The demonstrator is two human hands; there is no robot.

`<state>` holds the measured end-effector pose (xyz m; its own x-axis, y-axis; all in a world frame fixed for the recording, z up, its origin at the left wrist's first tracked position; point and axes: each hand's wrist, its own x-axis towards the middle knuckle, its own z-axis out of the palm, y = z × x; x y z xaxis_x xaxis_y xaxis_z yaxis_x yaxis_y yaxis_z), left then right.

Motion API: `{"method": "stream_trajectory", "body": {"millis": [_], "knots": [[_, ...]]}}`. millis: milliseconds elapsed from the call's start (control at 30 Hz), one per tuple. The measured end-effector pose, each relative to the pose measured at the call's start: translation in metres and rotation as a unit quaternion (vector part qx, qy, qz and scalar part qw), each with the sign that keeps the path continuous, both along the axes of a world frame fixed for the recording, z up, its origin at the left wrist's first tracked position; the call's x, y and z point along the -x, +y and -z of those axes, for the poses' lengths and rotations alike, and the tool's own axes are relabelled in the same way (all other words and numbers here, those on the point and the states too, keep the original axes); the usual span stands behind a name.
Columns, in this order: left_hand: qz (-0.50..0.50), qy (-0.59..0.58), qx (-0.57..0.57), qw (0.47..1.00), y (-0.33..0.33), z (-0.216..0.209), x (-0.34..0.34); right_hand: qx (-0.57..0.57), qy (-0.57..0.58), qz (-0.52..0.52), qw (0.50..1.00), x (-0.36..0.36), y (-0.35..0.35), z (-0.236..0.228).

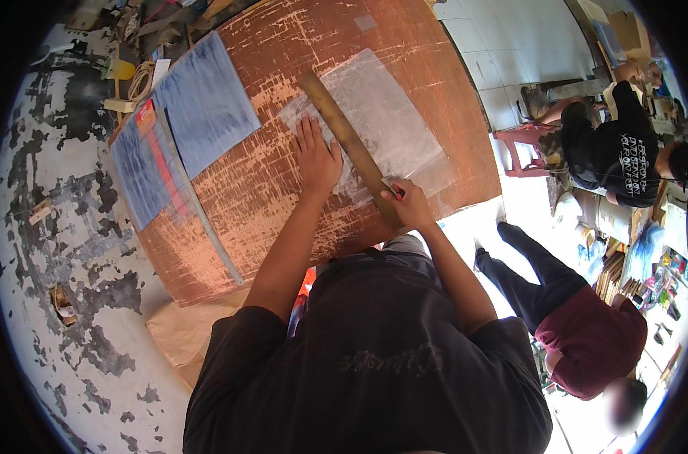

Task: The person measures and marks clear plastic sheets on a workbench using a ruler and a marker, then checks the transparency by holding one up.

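A translucent plastic sheet (393, 106) lies on the worn reddish-brown board (435, 60). Across it runs a long brown flat straightedge (348, 140), slanting from the far side down toward my body. My left hand (317, 160) rests flat beside the straightedge's left edge, fingers stretched out over the sheet. At the near end of the straightedge, my right hand (409, 206) is closed on a small cutter (396, 191), with some red and a metal tip showing between the fingers. The fingers hide most of the cutter.
On the board's left lie bluish sheets (208, 98), a red strip (162, 155) and a thin grey metal strip (200, 200). Coiled cord (141, 82) sits at the far left. Brown paper (181, 329) is below the board. Two people are at right, near a red stool (516, 151).
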<state>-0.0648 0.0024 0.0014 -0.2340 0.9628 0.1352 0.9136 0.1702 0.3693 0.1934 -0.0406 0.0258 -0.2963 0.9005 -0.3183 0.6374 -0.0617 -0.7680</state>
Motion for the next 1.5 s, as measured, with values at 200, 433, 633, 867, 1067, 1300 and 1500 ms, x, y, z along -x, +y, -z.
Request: {"method": "stream_trajectory", "body": {"millis": [200, 433, 633, 867, 1067, 1300, 1500], "knots": [[-0.005, -0.008, -0.013, 1.000, 0.006, -0.010, 0.002, -0.059, -0.140, 0.024, 0.988, 0.011, -0.015, -0.047], [0.071, -0.044, -0.054, 0.995, 0.037, -0.008, 0.009, -0.185, -0.111, 0.035, 0.976, -0.007, -0.041, -0.027], [0.082, -0.030, -0.042, 0.995, 0.039, -0.007, 0.008, -0.172, -0.107, 0.040, 0.979, -0.015, -0.036, -0.021], [0.082, -0.010, -0.020, 0.996, 0.040, -0.006, 0.009, -0.201, -0.083, 0.048, 0.975, -0.016, -0.036, -0.017], [0.106, -0.030, -0.009, 0.994, 0.040, -0.015, 0.009, -0.184, -0.061, 0.070, 0.979, -0.021, -0.040, -0.012], [0.138, -0.017, 0.065, 0.988, 0.039, -0.026, 0.016, -0.202, -0.049, 0.068, 0.976, -0.022, -0.038, -0.015], [0.144, -0.027, 0.085, 0.986, 0.039, -0.026, 0.018, -0.194, -0.043, 0.062, 0.978, -0.024, -0.038, -0.014]]}}
